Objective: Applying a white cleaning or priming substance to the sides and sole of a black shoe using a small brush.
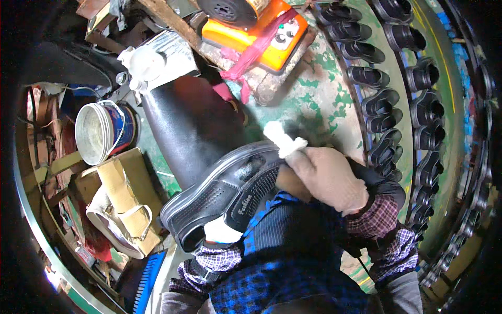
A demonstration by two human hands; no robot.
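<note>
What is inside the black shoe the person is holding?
The black shoe shows a printed insole near the heel. The left hand grips its underside. The gloved right hand, holding a white cloth, covers the opening; the toe interior is hidden.

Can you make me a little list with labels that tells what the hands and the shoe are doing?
left hand: gloved, under the black shoe, holding it up
right hand: gloved, pressing a white rag against the shoe's heel end
shoe: black, perforated upper, lying tilted on its side
behind shoe: black cylinder
left side: white bucket, cardboard box
right side: rows of black shoes
</note>
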